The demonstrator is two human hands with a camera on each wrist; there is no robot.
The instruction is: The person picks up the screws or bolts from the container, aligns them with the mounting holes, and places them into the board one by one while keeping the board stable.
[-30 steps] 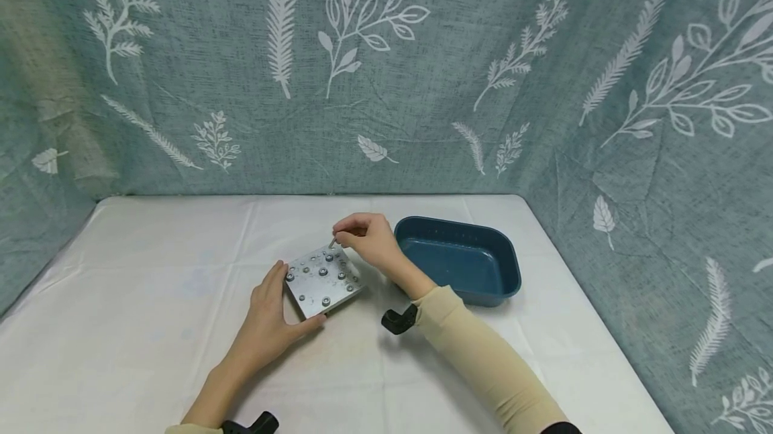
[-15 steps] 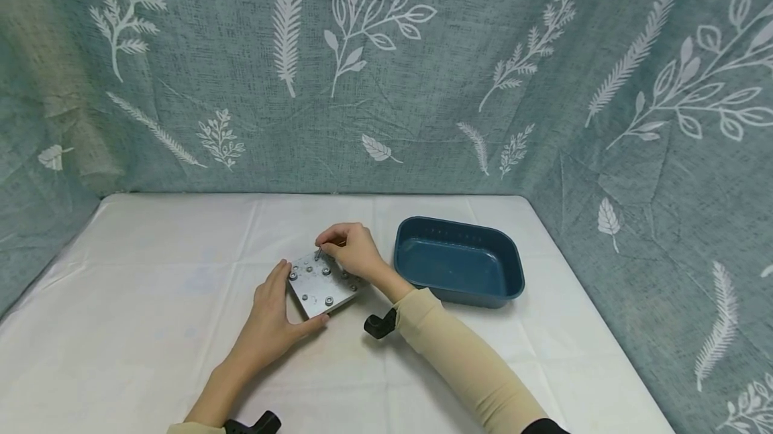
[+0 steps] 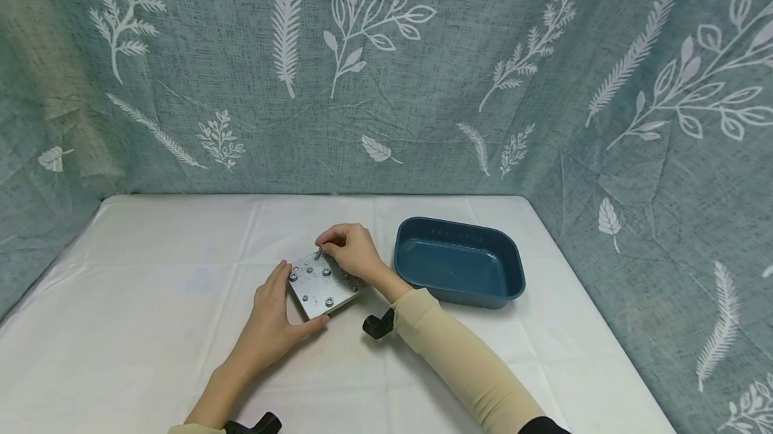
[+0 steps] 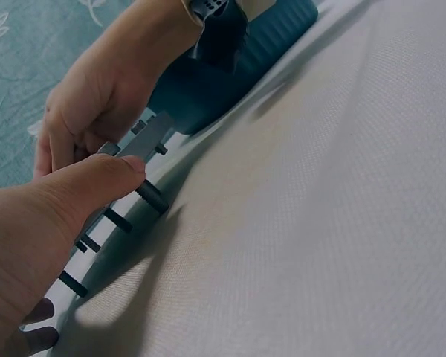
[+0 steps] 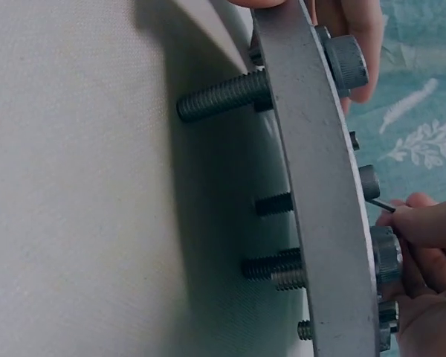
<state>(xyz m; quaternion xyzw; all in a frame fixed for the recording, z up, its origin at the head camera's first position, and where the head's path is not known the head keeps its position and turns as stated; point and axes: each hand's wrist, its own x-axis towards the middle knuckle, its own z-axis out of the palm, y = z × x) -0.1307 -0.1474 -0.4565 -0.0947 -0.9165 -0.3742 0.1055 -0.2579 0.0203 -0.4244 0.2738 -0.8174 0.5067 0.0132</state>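
A square metal plate (image 3: 314, 290) with several socket head screws set in it lies over the white cloth. Threaded shanks (image 5: 223, 97) stick out of its underside. My left hand (image 3: 272, 320) grips the plate, fingers along the left edge and thumb (image 4: 111, 182) on the near edge. Above the far part of the plate, my right hand (image 3: 353, 249) pinches a thin metal rod (image 5: 383, 204) between thumb and forefinger. The rod's lower end (image 3: 318, 255) meets the plate's top near the far corner; its upper part is hidden in the fingers.
A dark blue plastic tub (image 3: 459, 296) stands right of the plate, just beyond the right forearm. White cloth (image 3: 151, 320) covers the table. A green leaf-patterned curtain (image 3: 241, 51) hangs behind and at the sides.
Over the first half second my right hand moved left and slightly nearer across the plate with the rod. Since then it has hardly moved. My left hand keeps its grip.
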